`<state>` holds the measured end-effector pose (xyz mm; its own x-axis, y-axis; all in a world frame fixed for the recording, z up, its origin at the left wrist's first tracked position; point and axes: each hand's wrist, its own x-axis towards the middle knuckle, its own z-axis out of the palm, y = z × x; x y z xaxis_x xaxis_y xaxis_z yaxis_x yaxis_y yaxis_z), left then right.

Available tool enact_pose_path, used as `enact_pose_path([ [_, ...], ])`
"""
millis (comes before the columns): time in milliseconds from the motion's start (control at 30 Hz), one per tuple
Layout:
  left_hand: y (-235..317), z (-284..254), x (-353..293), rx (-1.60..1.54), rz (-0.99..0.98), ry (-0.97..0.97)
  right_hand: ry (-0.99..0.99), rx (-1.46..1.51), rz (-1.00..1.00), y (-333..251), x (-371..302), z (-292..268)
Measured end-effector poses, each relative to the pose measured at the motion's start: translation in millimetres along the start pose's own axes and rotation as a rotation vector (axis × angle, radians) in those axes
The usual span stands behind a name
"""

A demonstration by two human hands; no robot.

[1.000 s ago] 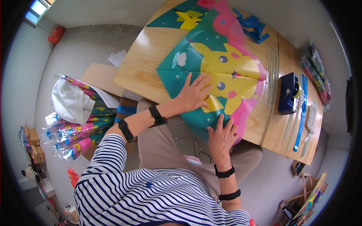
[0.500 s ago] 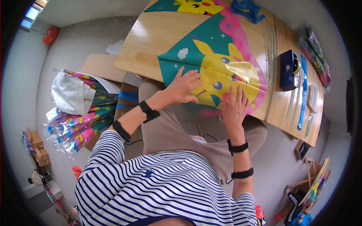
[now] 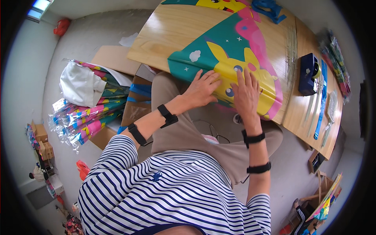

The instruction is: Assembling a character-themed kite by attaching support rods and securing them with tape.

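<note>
A thin, glossy printed sheet in green and pink, with a yellow cartoon figure, lies at the table's near edge. Its near side bends over the edge toward my lap, with a raised crease running along it. My left hand rests on this near part, fingers spread and stretched out. To its right, my right hand presses flat on the yellow face, fingers extended and partly covering it. Neither hand grips anything. A similar printed sheet lies farther back.
The wooden table bears blue ribbon, thin sticks and a dark blue tape dispenser. At left, plastic-wrapped colourful rolls and a white cloth lie by an open cardboard box.
Both hands have moved over the sheet, the right one farther onto the yellow face. The near part of the sheet now bends down in a smoother fold. The whole view has shifted slightly.
</note>
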<state>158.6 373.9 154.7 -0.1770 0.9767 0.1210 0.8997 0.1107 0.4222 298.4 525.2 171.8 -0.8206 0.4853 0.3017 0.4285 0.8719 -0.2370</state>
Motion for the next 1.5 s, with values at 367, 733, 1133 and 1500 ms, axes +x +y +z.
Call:
enact_pose_path([
  [367, 7, 7, -10, 0.055, -0.006, -0.023, -0.243, -0.164, 0.249, 43, 50, 37],
  [733, 7, 8, -11, 0.077, -0.022, 0.009, -0.143, 0.040, -0.103, -21, -14, 35],
  [1133, -7, 4, -18, 0.105, -0.008, 0.113, -0.159, -0.046, -0.051, -24, -22, 47],
  [1500, -21, 0, -18, 0.151, -0.064, 0.103, -0.174, -0.019, -0.061, -25, -22, 43],
])
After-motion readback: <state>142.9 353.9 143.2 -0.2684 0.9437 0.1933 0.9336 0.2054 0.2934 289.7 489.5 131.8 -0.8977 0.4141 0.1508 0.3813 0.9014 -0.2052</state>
